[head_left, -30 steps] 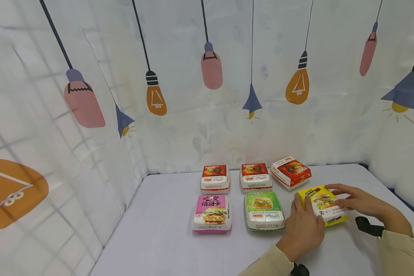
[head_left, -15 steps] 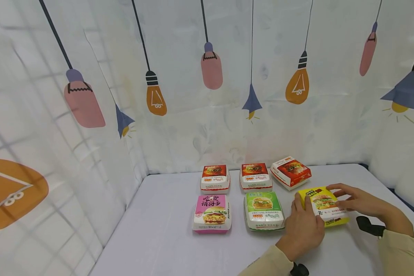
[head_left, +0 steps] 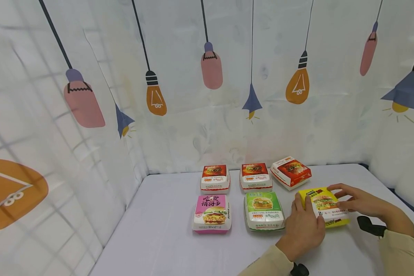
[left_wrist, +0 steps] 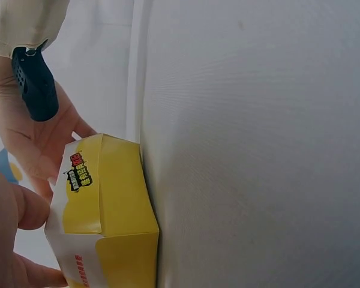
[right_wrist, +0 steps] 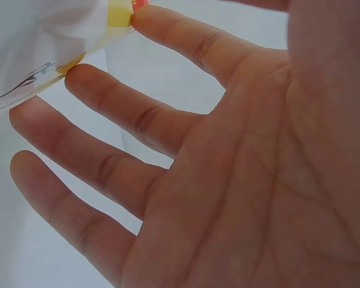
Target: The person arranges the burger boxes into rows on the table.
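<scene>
A yellow and white burger box [head_left: 325,202] lies at an angle on the right of the table, between both hands. My left hand [head_left: 303,232] rests its fairly straight fingers along the box's left side, with the thumb near its front edge. From the far right side, my right hand [head_left: 363,202] touches the box with extended fingers. In the left wrist view the yellow burger box [left_wrist: 123,192] sits flat on the tabletop. The right wrist view has the fingers [right_wrist: 108,99] spread, some tips meeting the box's edge.
Left of the hands stand a green burger box [head_left: 264,211] and a pink burger box [head_left: 212,214]. Behind them is a row of red and white boxes [head_left: 215,179], the rightmost box [head_left: 291,172] turned askew. A lamp-patterned curtain [head_left: 179,134] closes off the back.
The yellow burger box has shifted very slightly to the right and toward the front, and my right hand has moved slightly right with it. My left hand stays nearly still.
</scene>
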A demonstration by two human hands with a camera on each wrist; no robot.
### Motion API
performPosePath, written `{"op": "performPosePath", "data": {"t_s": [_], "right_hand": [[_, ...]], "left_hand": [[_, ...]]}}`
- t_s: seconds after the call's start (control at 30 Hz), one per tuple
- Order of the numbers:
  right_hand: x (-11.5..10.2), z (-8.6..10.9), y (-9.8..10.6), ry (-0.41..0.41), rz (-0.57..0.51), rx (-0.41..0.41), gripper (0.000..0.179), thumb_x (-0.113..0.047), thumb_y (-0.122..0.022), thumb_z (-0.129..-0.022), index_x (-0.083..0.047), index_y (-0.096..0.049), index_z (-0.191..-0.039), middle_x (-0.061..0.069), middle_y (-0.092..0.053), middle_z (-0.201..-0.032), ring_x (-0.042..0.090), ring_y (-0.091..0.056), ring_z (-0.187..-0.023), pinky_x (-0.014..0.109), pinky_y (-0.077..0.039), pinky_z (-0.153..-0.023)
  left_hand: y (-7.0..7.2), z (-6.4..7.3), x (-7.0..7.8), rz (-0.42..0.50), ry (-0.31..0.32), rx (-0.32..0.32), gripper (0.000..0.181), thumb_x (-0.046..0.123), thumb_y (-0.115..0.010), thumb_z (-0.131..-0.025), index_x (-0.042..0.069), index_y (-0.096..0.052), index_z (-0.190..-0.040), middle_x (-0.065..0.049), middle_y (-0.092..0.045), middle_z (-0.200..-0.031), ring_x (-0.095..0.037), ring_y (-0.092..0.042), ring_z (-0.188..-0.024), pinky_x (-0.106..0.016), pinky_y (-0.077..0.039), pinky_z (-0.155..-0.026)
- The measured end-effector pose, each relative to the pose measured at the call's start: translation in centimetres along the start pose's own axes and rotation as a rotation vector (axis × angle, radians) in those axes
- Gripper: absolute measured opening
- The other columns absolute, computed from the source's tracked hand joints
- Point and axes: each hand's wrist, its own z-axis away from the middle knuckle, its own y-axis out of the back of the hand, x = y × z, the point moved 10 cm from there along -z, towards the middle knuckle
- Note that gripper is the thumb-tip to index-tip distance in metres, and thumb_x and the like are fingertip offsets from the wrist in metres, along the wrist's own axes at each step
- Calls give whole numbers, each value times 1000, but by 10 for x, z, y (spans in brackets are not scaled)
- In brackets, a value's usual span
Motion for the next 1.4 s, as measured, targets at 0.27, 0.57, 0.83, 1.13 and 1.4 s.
{"op": "performPosePath", "data": {"t_s": [0.27,0.57,0.83,1.13,1.4], "right_hand": [[-3,2,2,9,14,11,65,-31,-62,-100,1,-34,-149,42,-44,-140,40,-61,-113,51,-56,-83],[-15,4,13,56,96,113,54,-27,-57,-104,3,-41,-146,40,-48,-138,44,-63,-110,52,-56,-80],[-43,18,33,103,145,312,48,-32,-53,-107,2,-48,-140,34,-53,-136,49,-57,-113,53,-55,-78],[-108,41,46,250,157,594,38,-27,-59,-104,-4,-55,-134,21,-60,-131,-4,-50,-105,15,-44,-77],[-127,-4,47,219,194,444,39,-22,-58,-105,3,-53,-134,28,-57,-133,44,-58,-114,51,-55,-88]], "left_hand": [[3,1,5,-42,-46,14,60,53,-47,-103,27,-38,-156,-2,-26,-166,-21,-44,-146,-33,-58,-89],[31,6,13,-85,-98,130,53,53,-47,-103,27,-44,-150,-3,-35,-159,-17,-49,-136,-25,-56,-85],[89,10,10,300,-189,215,34,31,-55,-102,25,-60,-136,7,-59,-134,-5,-57,-119,-23,-52,-93],[137,-16,-22,455,-141,296,19,22,-64,-98,21,-70,-116,9,-68,-109,-1,-59,-92,-15,-47,-77],[136,-62,-40,534,15,232,20,24,-66,-97,17,-70,-116,6,-66,-103,-5,-55,-87,-22,-48,-74]]}}
